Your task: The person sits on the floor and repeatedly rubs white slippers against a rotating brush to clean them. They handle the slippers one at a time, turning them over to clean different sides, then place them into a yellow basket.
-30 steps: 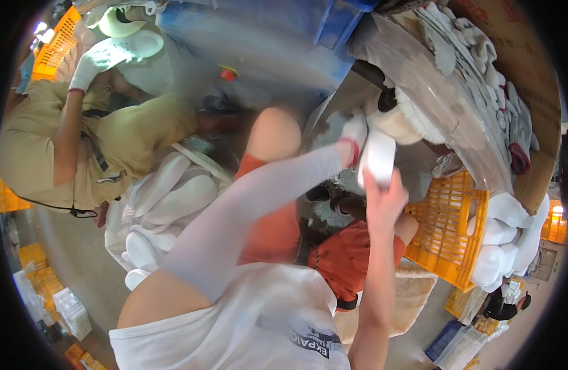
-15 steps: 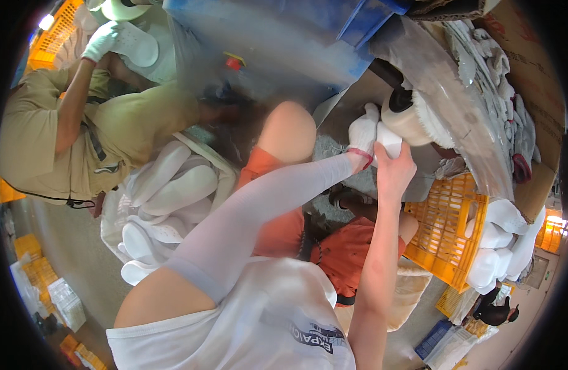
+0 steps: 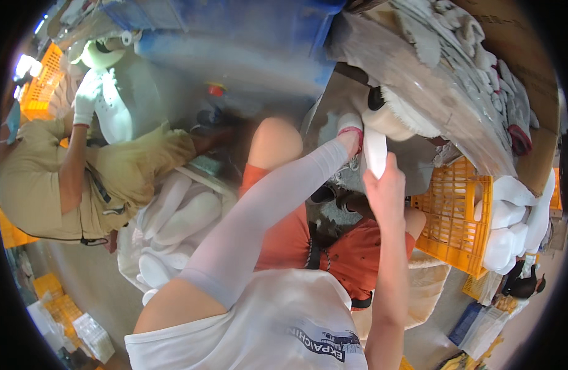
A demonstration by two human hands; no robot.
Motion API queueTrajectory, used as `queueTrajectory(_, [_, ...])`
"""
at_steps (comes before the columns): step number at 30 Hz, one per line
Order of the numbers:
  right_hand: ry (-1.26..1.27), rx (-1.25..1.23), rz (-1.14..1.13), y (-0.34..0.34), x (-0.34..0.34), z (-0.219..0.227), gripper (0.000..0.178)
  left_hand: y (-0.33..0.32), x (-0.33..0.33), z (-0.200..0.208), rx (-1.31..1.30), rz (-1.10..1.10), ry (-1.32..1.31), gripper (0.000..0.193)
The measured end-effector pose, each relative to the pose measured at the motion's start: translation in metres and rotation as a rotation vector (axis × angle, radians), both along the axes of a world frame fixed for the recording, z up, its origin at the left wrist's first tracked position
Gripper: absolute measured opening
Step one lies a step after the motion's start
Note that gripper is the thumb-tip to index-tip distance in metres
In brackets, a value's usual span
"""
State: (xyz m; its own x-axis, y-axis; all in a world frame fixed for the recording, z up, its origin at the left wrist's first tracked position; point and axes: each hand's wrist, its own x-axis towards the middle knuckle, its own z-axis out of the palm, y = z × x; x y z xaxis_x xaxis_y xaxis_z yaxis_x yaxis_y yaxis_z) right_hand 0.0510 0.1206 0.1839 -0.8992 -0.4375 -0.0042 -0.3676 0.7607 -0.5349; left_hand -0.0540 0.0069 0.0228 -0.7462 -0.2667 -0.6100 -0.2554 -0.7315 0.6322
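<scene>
A white foam shoe sole stands out lengthwise beside a cream wheel with a fluffy white rim. My bare right hand is closed round its near end, thumb along the side. Next to its far end is my left hand, in a white glove with a red cuff. The left fingers point away and are hidden, so whether they touch the sole cannot be told. The sole's far end is right at the wheel; whether the two touch is unclear.
An orange crate stands at my right, white soles beside it. More soles fill a sack at left. A cardboard box holds gloves at upper right. A gloved co-worker sits at left by a blue bin.
The sole has turned so more of its length shows, and my right hand has drawn nearer to me. My left fingers have dropped out of sight. The co-worker's held sole has tilted upright.
</scene>
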Motion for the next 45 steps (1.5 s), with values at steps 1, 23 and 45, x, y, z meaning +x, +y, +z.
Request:
queueTrajectory(1, [0.05,0.015,0.027,0.0,0.001,0.009,0.035,0.001,0.001,0.003,-0.007,-0.006,0.002,0.049])
queueTrajectory(23, [0.437,-0.234,-0.074,-0.003,-0.029,-0.082,0.04,0.01,0.034,0.004,-0.151,-0.196,0.183,0.044])
queueTrajectory(45, [-0.761,-0.99,-0.474,0.058,-0.027,-0.035,0.054,-0.039,0.036,0.06,0.09,-0.011,0.297,0.042])
